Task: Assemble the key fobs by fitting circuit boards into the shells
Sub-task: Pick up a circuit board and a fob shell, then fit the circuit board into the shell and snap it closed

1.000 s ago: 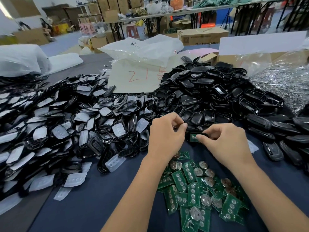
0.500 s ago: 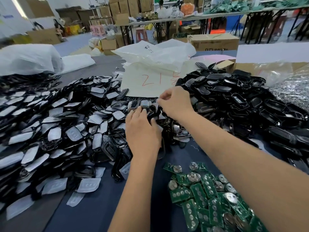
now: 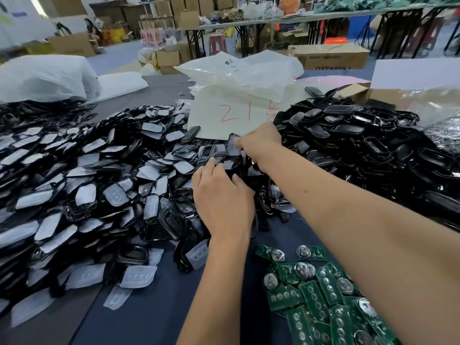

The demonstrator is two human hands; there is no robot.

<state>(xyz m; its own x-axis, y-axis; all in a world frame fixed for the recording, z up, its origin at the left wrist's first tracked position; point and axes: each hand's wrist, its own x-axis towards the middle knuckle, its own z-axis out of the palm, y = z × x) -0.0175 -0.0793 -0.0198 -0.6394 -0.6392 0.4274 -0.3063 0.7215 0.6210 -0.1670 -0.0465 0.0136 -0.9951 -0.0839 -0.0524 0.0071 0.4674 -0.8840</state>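
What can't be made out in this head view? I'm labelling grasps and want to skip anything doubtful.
- Left hand: fingertips hidden among the shells; its grip cannot be told.
- Right hand: pinches a shell, whose lower part sits behind the pile.
- Circuit boards: cut off by the bottom edge and covered by the right forearm.
- Red writing on the bag: partly folded away.
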